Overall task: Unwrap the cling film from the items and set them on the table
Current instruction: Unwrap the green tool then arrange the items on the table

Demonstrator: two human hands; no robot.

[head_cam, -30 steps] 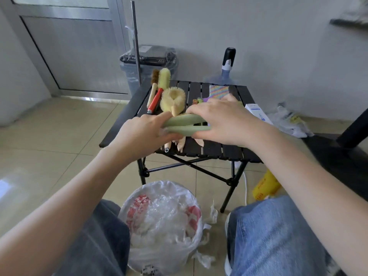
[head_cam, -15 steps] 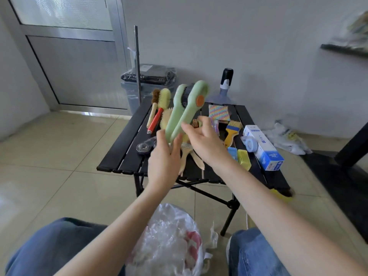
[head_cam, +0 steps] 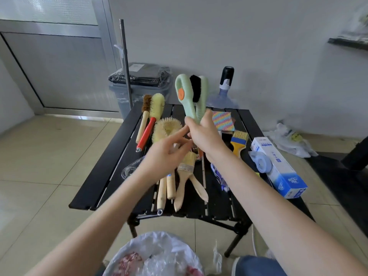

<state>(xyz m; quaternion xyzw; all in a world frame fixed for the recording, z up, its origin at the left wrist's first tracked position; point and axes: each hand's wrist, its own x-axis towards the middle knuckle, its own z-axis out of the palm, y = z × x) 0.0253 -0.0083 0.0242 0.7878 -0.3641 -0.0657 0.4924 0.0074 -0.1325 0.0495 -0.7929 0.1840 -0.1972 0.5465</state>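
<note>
My right hand [head_cam: 207, 134] grips the lower handles of two pale green brushes [head_cam: 189, 96] held upright above the black slatted table [head_cam: 111, 162]; one has an orange spot, the other shows black bristles. Whether cling film still covers them I cannot tell. My left hand [head_cam: 167, 154] hovers just left of and below the handles, fingers stretched toward them, holding nothing. On the table lie bottle brushes [head_cam: 151, 116], a round bristle brush [head_cam: 169, 126], wooden paintbrushes [head_cam: 185, 176] and a yellow-handled brush [head_cam: 239, 142].
A blue and white box [head_cam: 282, 172] and a tape dispenser [head_cam: 260, 162] sit at the table's right edge, a striped cloth [head_cam: 223, 121] at the back. A plastic bag of crumpled film [head_cam: 155, 255] stands between my knees. A grey bin [head_cam: 139, 90] and a water jug [head_cam: 225, 96] stand behind.
The green brushes were lifted from low over the table to upright. My left hand let go of the handles and dropped lower left; my right hand now holds them alone.
</note>
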